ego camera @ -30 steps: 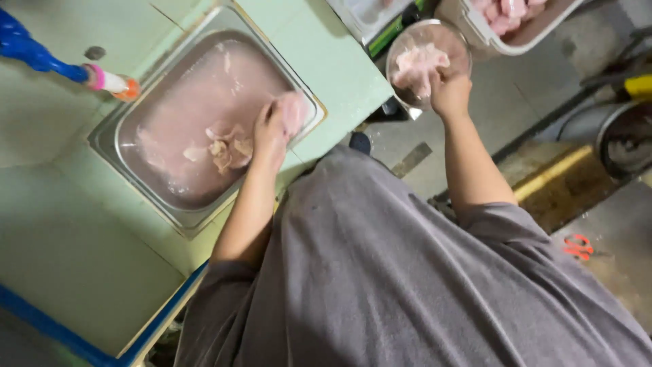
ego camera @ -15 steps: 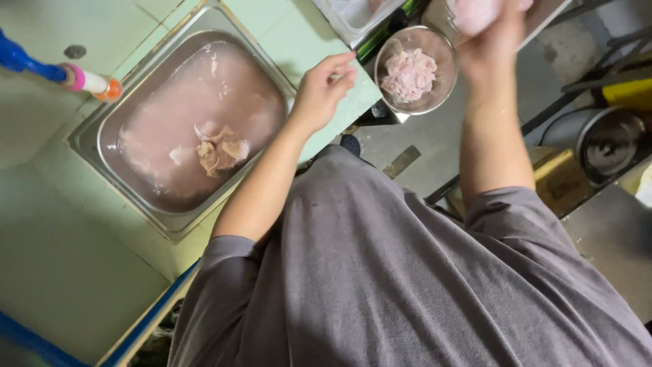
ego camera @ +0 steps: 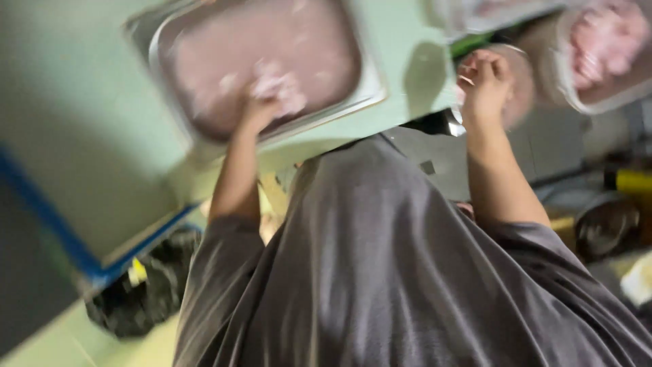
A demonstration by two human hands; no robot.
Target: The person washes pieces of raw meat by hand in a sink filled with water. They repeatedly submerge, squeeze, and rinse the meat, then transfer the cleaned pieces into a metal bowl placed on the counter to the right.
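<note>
Reaching down into the steel tray [ego camera: 367, 81], the left hand [ego camera: 261, 109] sits among pale pink meat pieces [ego camera: 282, 85] lying in cloudy pinkish liquid. Fingers are curled over the pieces, but motion blur hides whether they actually close on one; grip state of the left hand cannot be told. The tray rests on a pale green tabletop [ego camera: 81, 136] with a blue edge.

Right hand [ego camera: 485, 81] is raised off to the side, fingers curled tight around the near rim of a round metal bowl [ego camera: 523, 81]. The bowl's contents are hidden behind the hand and blur. Just beyond it, a white tub [ego camera: 577, 102] holds more pink meat.

Judgement on doing this step well: the pieces look wet and slick, so a full-finger scoop from beneath should hold better than a fingertip pinch. Letting liquid drain over the tray before carrying across would limit dripping on the tabletop. The bowl appears to sit apart from the tray, past the tabletop edge, so keeping it steady and level matters.

Meat appearance: soft, irregular lumps, pale pink to whitish, clustered near the tray's middle, partly sunk in liquid. Finer detail is lost to blur.
</note>
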